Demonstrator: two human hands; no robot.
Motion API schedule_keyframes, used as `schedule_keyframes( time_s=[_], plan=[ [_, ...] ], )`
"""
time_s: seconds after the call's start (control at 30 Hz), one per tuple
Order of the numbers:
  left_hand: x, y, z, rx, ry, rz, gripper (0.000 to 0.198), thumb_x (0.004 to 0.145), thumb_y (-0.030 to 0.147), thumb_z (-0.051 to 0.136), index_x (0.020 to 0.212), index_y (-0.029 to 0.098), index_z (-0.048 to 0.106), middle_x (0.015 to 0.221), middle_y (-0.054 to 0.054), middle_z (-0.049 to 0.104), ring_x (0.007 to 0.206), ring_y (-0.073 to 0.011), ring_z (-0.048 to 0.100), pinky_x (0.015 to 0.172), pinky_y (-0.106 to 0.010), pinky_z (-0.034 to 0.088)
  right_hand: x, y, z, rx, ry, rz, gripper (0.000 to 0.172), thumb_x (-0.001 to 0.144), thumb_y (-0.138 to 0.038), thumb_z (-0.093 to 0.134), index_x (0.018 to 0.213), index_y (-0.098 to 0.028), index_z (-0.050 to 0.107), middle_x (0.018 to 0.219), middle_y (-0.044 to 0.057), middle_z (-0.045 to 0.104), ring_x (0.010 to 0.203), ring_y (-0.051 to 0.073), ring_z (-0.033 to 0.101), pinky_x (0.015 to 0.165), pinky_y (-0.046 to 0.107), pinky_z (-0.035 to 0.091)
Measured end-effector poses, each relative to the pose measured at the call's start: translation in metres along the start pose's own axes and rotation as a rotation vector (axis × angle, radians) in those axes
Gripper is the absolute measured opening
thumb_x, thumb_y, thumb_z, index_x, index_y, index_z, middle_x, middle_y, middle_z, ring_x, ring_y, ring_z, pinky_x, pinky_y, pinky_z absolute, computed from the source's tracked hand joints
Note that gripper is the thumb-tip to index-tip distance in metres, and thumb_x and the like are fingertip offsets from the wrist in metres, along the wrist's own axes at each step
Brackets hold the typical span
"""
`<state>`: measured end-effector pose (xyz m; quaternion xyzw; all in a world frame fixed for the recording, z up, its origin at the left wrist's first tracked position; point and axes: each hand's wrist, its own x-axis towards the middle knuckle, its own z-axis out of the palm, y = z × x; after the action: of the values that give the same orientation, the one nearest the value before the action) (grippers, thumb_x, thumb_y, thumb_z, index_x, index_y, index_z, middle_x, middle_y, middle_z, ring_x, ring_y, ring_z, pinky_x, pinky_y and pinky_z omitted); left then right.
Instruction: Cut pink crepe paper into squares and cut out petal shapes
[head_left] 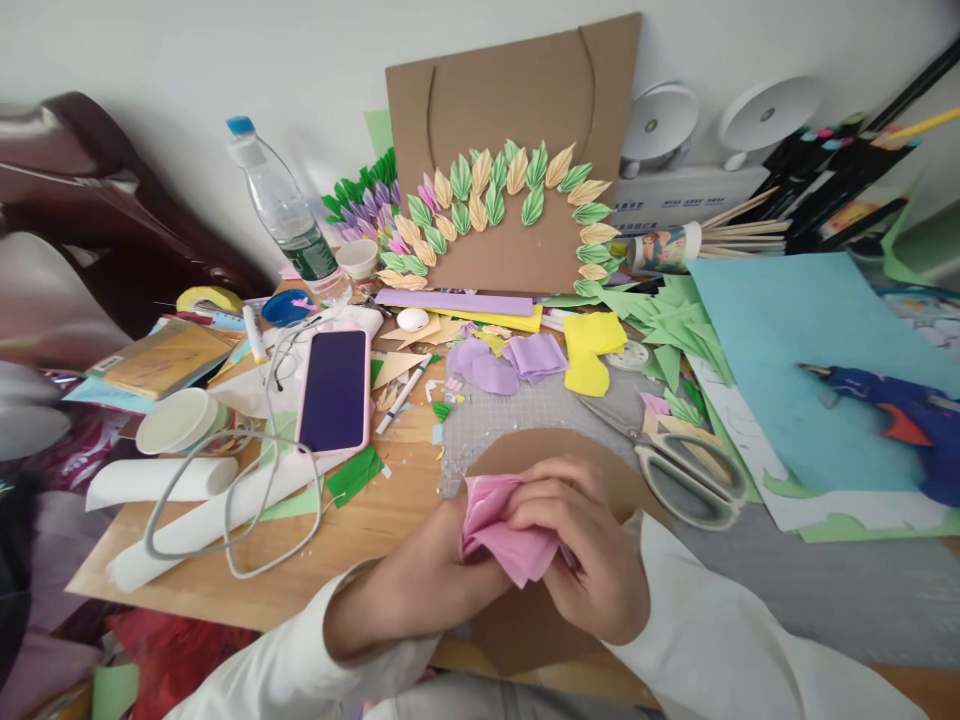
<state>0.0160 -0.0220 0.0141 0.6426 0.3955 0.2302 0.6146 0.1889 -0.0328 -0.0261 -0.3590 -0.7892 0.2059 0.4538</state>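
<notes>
Pink crepe-like paper (517,560), folded and cupped, sits between my two hands near the table's front. My left hand (427,570) grips its left side, the fingers partly hidden behind the paper. From the right, my right hand (592,550) closes on the sheet with bent fingers. Beneath both hands lies a round brown cardboard piece (525,450). Just right of my right hand, grey-handled scissors (690,470) rest on the grey mat. Beyond the hands are purple paper pieces (487,368) and yellow paper pieces (589,350).
A cardboard panel (517,100) with folded paper leaves leans on the wall. At left are a phone (335,390), a water bottle (289,220), a looped white cable (232,540) and paper rolls (180,540). A blue glue gun (885,400) lies on blue paper (780,310) at right.
</notes>
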Motion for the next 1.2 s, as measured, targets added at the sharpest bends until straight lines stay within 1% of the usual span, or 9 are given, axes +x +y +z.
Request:
schedule_keyframes(
  time_s=[0.17, 0.3, 0.4, 0.5, 0.57, 0.8, 1.0, 1.1, 1.2],
  plan=[
    [-0.002, 0.002, -0.013, -0.176, -0.081, -0.092, 0.025, 0.093, 0.035, 0.048, 0.085, 0.017, 0.064, 0.081, -0.003, 0.065, 0.075, -0.0157, 0.061, 0.074, -0.027, 0.050, -0.001, 0.000, -0.001, 0.187, 0.126, 0.182, 0.016, 0.086, -0.011, 0.048, 0.093, -0.024, 0.054, 0.087, 0.004, 0.068, 0.100, 0.025, 0.056, 0.087, 0.043, 0.045],
    [0.001, 0.001, -0.035, -0.204, 0.196, -0.177, 0.033, 0.091, 0.045, 0.052, 0.092, 0.018, 0.071, 0.092, -0.006, 0.073, 0.090, -0.0225, 0.066, 0.086, -0.033, 0.050, 0.002, 0.002, 0.002, 0.385, 0.245, 0.352, 0.009, 0.093, -0.019, 0.047, 0.091, -0.023, 0.055, 0.082, 0.004, 0.064, 0.084, 0.020, 0.061, 0.077, 0.036, 0.050],
    [0.013, -0.003, -0.059, -0.023, 0.456, -0.118, 0.039, 0.085, 0.050, 0.058, 0.101, 0.016, 0.070, 0.096, -0.007, 0.074, 0.100, -0.0258, 0.065, 0.090, -0.035, 0.048, 0.003, 0.004, 0.004, 0.513, 0.246, 0.489, 0.010, 0.095, -0.027, 0.048, 0.091, -0.021, 0.055, 0.077, 0.002, 0.060, 0.066, 0.015, 0.058, 0.063, 0.030, 0.050],
    [0.033, -0.005, -0.085, 0.293, 0.640, -0.105, 0.051, 0.088, 0.057, 0.044, 0.086, 0.011, 0.067, 0.070, -0.007, 0.068, 0.069, -0.0223, 0.065, 0.064, -0.031, 0.050, 0.003, 0.004, 0.005, 0.517, 0.237, 0.572, 0.015, 0.094, -0.034, 0.051, 0.088, -0.021, 0.055, 0.074, 0.000, 0.059, 0.063, 0.014, 0.056, 0.060, 0.027, 0.048],
    [0.047, -0.004, -0.100, 0.386, 0.671, -0.106, 0.045, 0.085, 0.052, 0.050, 0.086, 0.010, 0.065, 0.067, -0.005, 0.066, 0.063, -0.0204, 0.063, 0.059, -0.029, 0.047, 0.003, 0.004, 0.005, 0.495, 0.240, 0.588, 0.017, 0.093, -0.037, 0.053, 0.088, -0.020, 0.056, 0.075, 0.000, 0.059, 0.066, 0.014, 0.057, 0.061, 0.026, 0.048],
    [0.099, -0.012, -0.138, 0.752, 0.715, -0.157, 0.028, 0.071, 0.029, 0.066, 0.092, 0.011, 0.062, 0.095, -0.010, 0.069, 0.086, -0.0245, 0.063, 0.073, -0.031, 0.047, 0.005, 0.005, 0.003, 0.503, 0.190, 0.623, 0.023, 0.092, -0.041, 0.054, 0.082, -0.019, 0.056, 0.072, 0.000, 0.058, 0.068, 0.015, 0.058, 0.066, 0.026, 0.047],
    [0.113, -0.011, -0.143, 1.028, 0.679, -0.195, 0.040, 0.075, 0.029, 0.066, 0.110, 0.011, 0.057, 0.104, -0.018, 0.067, 0.099, -0.0347, 0.061, 0.083, -0.041, 0.045, 0.005, 0.003, 0.005, 0.517, 0.171, 0.656, 0.023, 0.091, -0.041, 0.053, 0.082, -0.019, 0.056, 0.073, 0.000, 0.059, 0.069, 0.015, 0.058, 0.067, 0.026, 0.046],
    [0.110, -0.001, -0.134, 1.163, 0.744, -0.152, 0.051, 0.076, 0.026, 0.066, 0.122, 0.009, 0.050, 0.125, -0.025, 0.055, 0.124, -0.0436, 0.043, 0.097, -0.051, 0.034, 0.006, 0.002, 0.004, 0.529, 0.156, 0.673, 0.022, 0.091, -0.039, 0.053, 0.082, -0.019, 0.056, 0.074, 0.000, 0.060, 0.069, 0.015, 0.058, 0.065, 0.025, 0.046],
    [0.103, 0.009, -0.121, 1.354, 0.848, -0.021, 0.053, 0.081, 0.030, 0.063, 0.127, 0.010, 0.048, 0.132, -0.025, 0.047, 0.128, -0.0455, 0.036, 0.101, -0.055, 0.030, 0.008, 0.000, 0.003, 0.529, 0.145, 0.696, 0.021, 0.091, -0.038, 0.054, 0.084, -0.019, 0.057, 0.075, 0.000, 0.061, 0.071, 0.015, 0.059, 0.066, 0.025, 0.047]
  ],
)
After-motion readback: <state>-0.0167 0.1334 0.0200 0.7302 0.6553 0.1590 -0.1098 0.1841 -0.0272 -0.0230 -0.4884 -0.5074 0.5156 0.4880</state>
